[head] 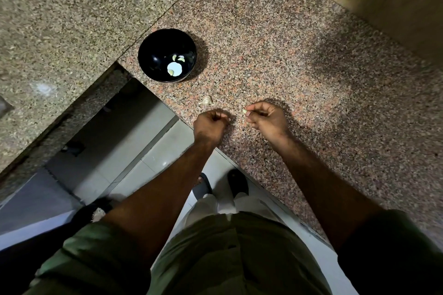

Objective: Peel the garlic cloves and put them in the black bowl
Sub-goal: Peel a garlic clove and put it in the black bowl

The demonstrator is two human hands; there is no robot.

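Nearest the camera, the person's 2 forearms reach out over the edge of the speckled granite counter (299, 60), feet and pale floor tiles visible below. Left hand (211, 124) sits at the counter edge with fingers curled tight; whether it holds a scrap of skin or nothing, cannot tell. Right hand (268, 118) is just beside it, apart, pinching a pale garlic clove (244, 111) between thumb and fingertips, clove poking out toward the left hand. Looks mostly bare, but too small to tell if skin is left on it.

Just beyond the left hand, a leftover garlic piece (206, 100) with papery skin lies on the counter, untouched.

Farther out, well apart from both hands, the black bowl (148, 50) stands upright near the counter corner, holding about 3 peeled cloves (176, 58) plus a bright glare spot.

Step in hand, by my read: finish stripping the held clove, then drop it in. To do it well, keep the pinch light so the clove does not slip, check the root end for clinging skin, carry it fully over the rim before letting go, and keep loose peel out of the bowl.
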